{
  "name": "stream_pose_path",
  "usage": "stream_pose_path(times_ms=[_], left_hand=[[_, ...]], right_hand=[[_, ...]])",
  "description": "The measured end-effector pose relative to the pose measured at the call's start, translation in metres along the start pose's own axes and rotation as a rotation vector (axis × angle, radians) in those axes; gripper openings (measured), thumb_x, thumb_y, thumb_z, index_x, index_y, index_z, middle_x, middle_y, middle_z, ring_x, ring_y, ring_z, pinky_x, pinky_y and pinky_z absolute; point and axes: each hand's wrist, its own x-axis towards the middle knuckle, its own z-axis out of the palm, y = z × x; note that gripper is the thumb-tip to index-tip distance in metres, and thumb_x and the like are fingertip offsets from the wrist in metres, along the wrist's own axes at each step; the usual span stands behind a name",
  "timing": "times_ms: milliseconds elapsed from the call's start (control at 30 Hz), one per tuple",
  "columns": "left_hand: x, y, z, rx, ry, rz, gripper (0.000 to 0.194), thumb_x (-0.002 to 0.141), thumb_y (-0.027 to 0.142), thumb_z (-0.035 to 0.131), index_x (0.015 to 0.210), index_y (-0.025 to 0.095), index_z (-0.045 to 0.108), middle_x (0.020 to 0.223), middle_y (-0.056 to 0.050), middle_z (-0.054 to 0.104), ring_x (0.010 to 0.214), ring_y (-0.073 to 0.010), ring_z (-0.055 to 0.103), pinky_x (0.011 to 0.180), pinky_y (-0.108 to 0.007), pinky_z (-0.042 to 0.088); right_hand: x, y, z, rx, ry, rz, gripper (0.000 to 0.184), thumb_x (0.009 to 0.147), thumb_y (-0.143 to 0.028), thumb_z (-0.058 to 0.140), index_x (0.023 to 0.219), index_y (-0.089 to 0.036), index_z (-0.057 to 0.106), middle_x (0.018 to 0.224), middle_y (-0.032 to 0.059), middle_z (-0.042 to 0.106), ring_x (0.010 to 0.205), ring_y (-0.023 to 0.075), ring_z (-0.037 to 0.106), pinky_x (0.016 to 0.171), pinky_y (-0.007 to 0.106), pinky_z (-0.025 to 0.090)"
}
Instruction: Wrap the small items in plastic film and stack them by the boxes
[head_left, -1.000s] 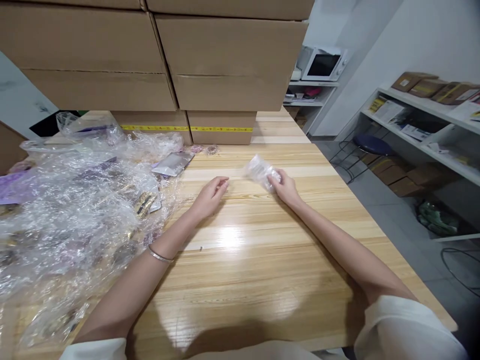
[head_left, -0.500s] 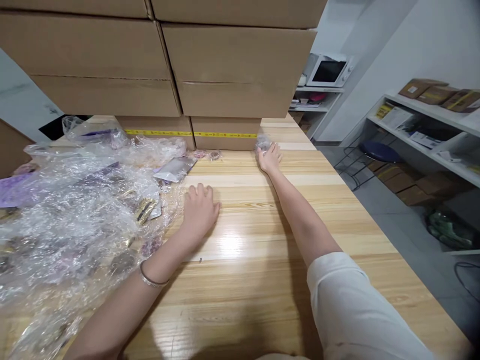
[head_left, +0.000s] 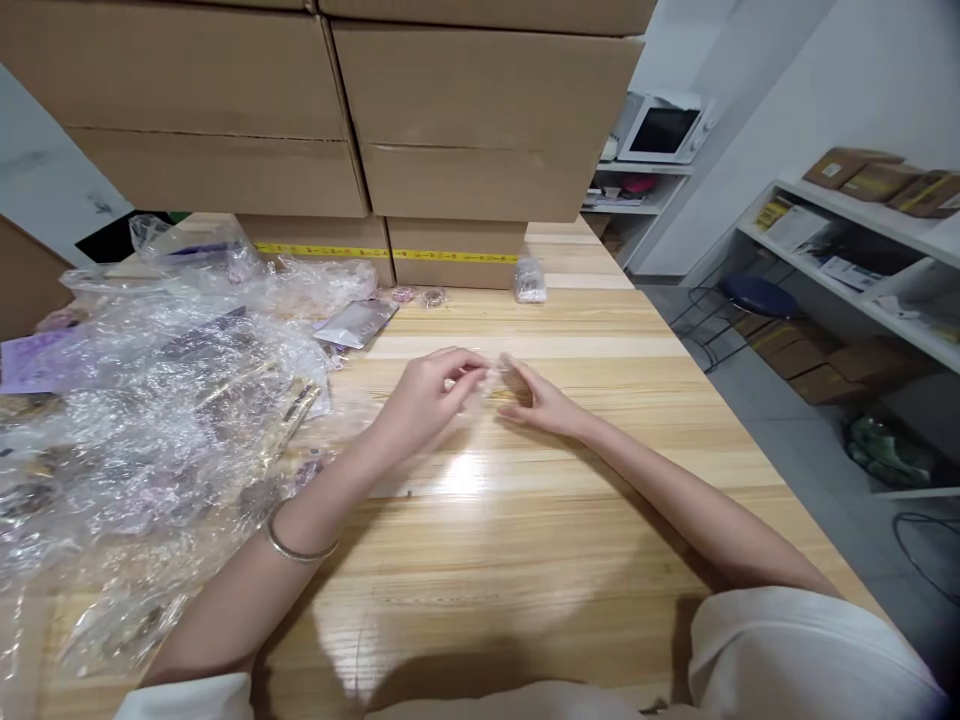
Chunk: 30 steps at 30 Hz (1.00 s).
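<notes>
My left hand (head_left: 431, 395) and my right hand (head_left: 536, 400) meet above the middle of the wooden table (head_left: 525, 560). Both pinch a small clear plastic packet (head_left: 499, 383) between their fingertips; its contents are too small to make out. A crumpled clear packet (head_left: 529, 280) lies on the table at the foot of the cardboard boxes (head_left: 450, 130), far beyond my hands. A silver bracelet sits on my left wrist.
A large heap of clear plastic wrap with gold and purple packets (head_left: 150, 400) covers the left of the table. A silver pouch (head_left: 356, 323) lies at its edge. Stacked boxes wall the back. Shelves (head_left: 862, 270), a stool (head_left: 757, 295) and a microwave (head_left: 660, 128) stand right.
My right hand left the crumpled packet by the boxes and drew back to the middle. My left hand lifted off the table, and both now pinch a small clear packet.
</notes>
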Motion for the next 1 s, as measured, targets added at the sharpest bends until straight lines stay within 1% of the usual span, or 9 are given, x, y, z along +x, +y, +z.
stream_pose_path(times_ms=[133, 267, 333, 433, 533, 667, 767, 867, 1000], left_hand=[[-0.008, 0.03, 0.004, -0.731, -0.118, -0.022, 0.02, 0.089, 0.036, 0.066, 0.097, 0.018, 0.065, 0.085, -0.004, 0.069, 0.078, -0.0192, 0.071, 0.054, -0.025, 0.059], [-0.001, 0.024, 0.001, -1.014, 0.134, -0.146, 0.014, 0.085, 0.027, 0.071, 0.093, 0.018, 0.063, 0.078, 0.0, 0.067, 0.071, -0.0133, 0.07, 0.053, -0.019, 0.057], [0.007, 0.009, 0.0, -1.076, 0.297, -0.215, 0.008, 0.086, 0.019, 0.067, 0.092, 0.017, 0.063, 0.081, 0.0, 0.068, 0.075, -0.0104, 0.07, 0.06, -0.016, 0.057], [0.016, -0.013, 0.003, -1.099, 0.429, -0.297, 0.004, 0.089, 0.014, 0.062, 0.092, 0.015, 0.062, 0.087, -0.001, 0.069, 0.08, -0.0081, 0.069, 0.073, -0.016, 0.056], [0.017, -0.019, 0.01, -1.09, 0.426, -0.319, 0.002, 0.09, 0.016, 0.06, 0.092, 0.016, 0.059, 0.09, -0.003, 0.069, 0.084, -0.0096, 0.069, 0.081, -0.021, 0.056], [0.011, -0.002, 0.015, -1.059, 0.348, -0.234, 0.004, 0.09, 0.019, 0.057, 0.089, 0.018, 0.053, 0.096, -0.005, 0.07, 0.104, -0.0171, 0.069, 0.098, -0.033, 0.052], [0.008, 0.008, 0.012, -0.959, 0.337, -0.183, 0.003, 0.092, 0.021, 0.051, 0.089, 0.02, 0.05, 0.108, -0.007, 0.07, 0.119, -0.02, 0.062, 0.104, -0.039, 0.048], [0.005, 0.01, 0.01, -0.825, 0.391, -0.182, 0.011, 0.094, 0.032, 0.051, 0.097, 0.021, 0.051, 0.123, -0.007, 0.064, 0.123, -0.0199, 0.058, 0.1, -0.037, 0.049], [-0.002, 0.014, 0.015, -0.74, 0.234, -0.207, 0.038, 0.087, 0.056, 0.06, 0.099, 0.02, 0.055, 0.109, -0.007, 0.064, 0.1, -0.0193, 0.064, 0.08, -0.031, 0.053]], right_hand=[[-0.007, -0.045, -0.003, 0.458, -0.154, -0.047, 0.094, 0.078, -0.054, 0.075, 0.155, -0.027, 0.029, 0.156, 0.0143, 0.04, 0.14, 0.0277, 0.043, 0.111, 0.047, 0.039], [-0.014, -0.08, -0.02, 0.75, -0.44, -0.096, 0.06, 0.074, -0.046, 0.081, 0.127, -0.024, 0.063, 0.123, 0.0098, 0.069, 0.117, 0.0247, 0.063, 0.103, 0.044, 0.047], [-0.018, -0.092, -0.026, 0.85, -0.511, -0.081, 0.038, 0.078, -0.042, 0.079, 0.109, -0.021, 0.071, 0.099, 0.0068, 0.075, 0.096, 0.0215, 0.071, 0.091, 0.041, 0.054], [-0.018, -0.101, -0.028, 0.827, -0.312, 0.068, 0.022, 0.084, -0.04, 0.073, 0.092, -0.02, 0.069, 0.074, 0.0009, 0.072, 0.069, 0.0164, 0.071, 0.077, 0.036, 0.057], [-0.009, -0.105, -0.022, 0.691, -0.093, 0.149, 0.032, 0.079, -0.046, 0.076, 0.098, -0.022, 0.066, 0.09, 0.0026, 0.073, 0.085, 0.0184, 0.07, 0.087, 0.038, 0.055], [-0.001, -0.112, -0.009, 0.771, -0.328, 0.094, 0.046, 0.08, -0.057, 0.07, 0.109, -0.021, 0.065, 0.115, 0.0075, 0.069, 0.114, 0.0229, 0.062, 0.101, 0.041, 0.047], [-0.002, -0.122, -0.004, 0.945, -0.366, 0.117, 0.043, 0.074, -0.053, 0.078, 0.098, -0.021, 0.064, 0.089, 0.0019, 0.07, 0.085, 0.0176, 0.068, 0.082, 0.033, 0.054], [0.001, -0.133, -0.011, 0.977, -0.183, 0.165, 0.039, 0.073, -0.049, 0.08, 0.092, -0.022, 0.059, 0.069, -0.0048, 0.06, 0.055, 0.011, 0.056, 0.054, 0.025, 0.049], [0.014, -0.141, -0.026, 0.714, 0.43, 0.16, 0.03, 0.081, -0.044, 0.072, 0.088, -0.026, 0.05, 0.066, -0.0065, 0.049, 0.051, 0.0095, 0.045, 0.046, 0.023, 0.038]])
